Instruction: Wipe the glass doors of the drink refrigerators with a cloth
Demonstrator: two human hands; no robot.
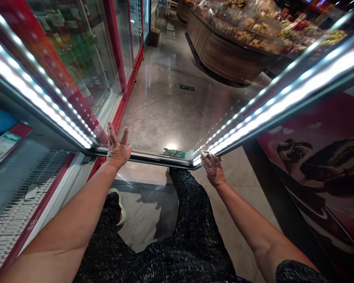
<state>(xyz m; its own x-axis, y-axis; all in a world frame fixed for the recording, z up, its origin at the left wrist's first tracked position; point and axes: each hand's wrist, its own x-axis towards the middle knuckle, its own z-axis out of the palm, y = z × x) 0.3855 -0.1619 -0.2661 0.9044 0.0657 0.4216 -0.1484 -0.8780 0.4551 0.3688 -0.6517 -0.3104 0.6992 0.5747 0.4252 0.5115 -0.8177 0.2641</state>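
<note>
A glass cooler door (pixel 147 157) with a dark frame stands swung out in front of me, bright LED strips (pixel 242 129) running up both sides. Against the bottom edge near its left corner rests my left hand (pixel 117 151), fingers spread and holding nothing. At the lower right corner my right hand (pixel 214 169) is closed around a small pale cloth (pixel 205 154), pressed to the frame beside the lit strip. Most of the cloth is hidden by the fingers. A torn green sticker (pixel 175 153) shows low on the glass, close to that corner.
An open cooler with white wire shelving (pixel 26 200) is on my left. Red-framed coolers (pixel 118 47) line the aisle beyond. A wood-sided display (pixel 224 51) heaped with packaged goods stands ahead right. A printed pink freezer panel (pixel 318 165) is at right.
</note>
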